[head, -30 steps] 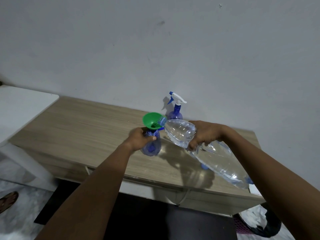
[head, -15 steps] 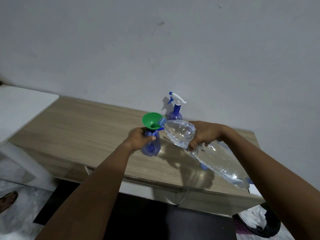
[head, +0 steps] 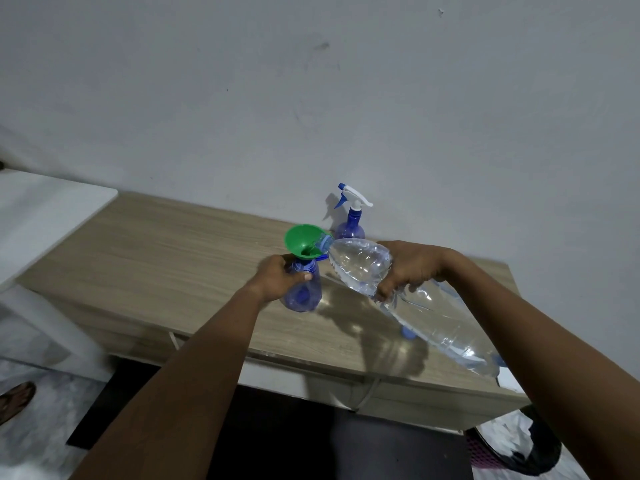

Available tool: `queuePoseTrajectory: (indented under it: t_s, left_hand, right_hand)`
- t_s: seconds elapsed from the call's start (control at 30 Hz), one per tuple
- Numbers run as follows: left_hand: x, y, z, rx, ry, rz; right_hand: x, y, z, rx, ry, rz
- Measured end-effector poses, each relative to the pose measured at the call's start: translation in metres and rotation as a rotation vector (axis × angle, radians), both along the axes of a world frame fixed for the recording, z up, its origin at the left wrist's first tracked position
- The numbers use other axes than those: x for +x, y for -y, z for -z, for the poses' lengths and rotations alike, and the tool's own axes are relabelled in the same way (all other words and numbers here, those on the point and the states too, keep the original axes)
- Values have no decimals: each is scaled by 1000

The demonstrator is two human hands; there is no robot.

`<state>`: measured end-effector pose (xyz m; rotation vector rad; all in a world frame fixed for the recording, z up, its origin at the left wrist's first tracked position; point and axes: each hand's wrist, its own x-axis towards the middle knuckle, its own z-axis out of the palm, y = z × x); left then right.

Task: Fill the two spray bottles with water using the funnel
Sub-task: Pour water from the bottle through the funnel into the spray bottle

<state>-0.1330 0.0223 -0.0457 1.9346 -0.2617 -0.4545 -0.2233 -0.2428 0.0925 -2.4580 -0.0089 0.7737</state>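
The left hand [head: 282, 277], at the centre of the frame, was wrapped around the neck and shoulder of an open blue spray bottle [head: 302, 291]; its grip was closed on that bottle, thumb across the front. The bottle stood upright on the wooden tabletop [head: 166, 258]. A green funnel [head: 303, 241] sat in the bottle's mouth, its bowl tilted slightly toward the left of the frame.

The right hand [head: 412, 268], just right of centre, clasped a large clear water bottle [head: 415, 303] from above, near its shoulder; the grip was closed around the bottle's body. The water bottle lay tilted, its base low toward the lower right of the frame and its neck raised to the upper left, with the blue-ringed mouth resting at the right rim of the funnel. Water was visible inside the bottle, and some appeared at the mouth inside the funnel bowl.

Behind the funnel, close to the wall [head: 346, 98], a second blue spray bottle [head: 350, 225] stood upright with its white and blue trigger head fitted. A small blue object, partly hidden beneath the water bottle, lay on the tabletop; its identity could not be determined. A white surface [head: 45, 216] adjoined the tabletop at the left edge of the frame.
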Motion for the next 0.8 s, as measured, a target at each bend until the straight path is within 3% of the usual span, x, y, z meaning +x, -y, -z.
queuePoseTrajectory:
  t_s: [0.63,0.8]
  left_hand:
    - [-2,3,-3,-12,-15,-14]
    - [-3,3,-3,-11,-2,-15]
  right_hand:
    - [1,-1,-3,29,16,1]
    - [-5,-2,0,174,139,-12]
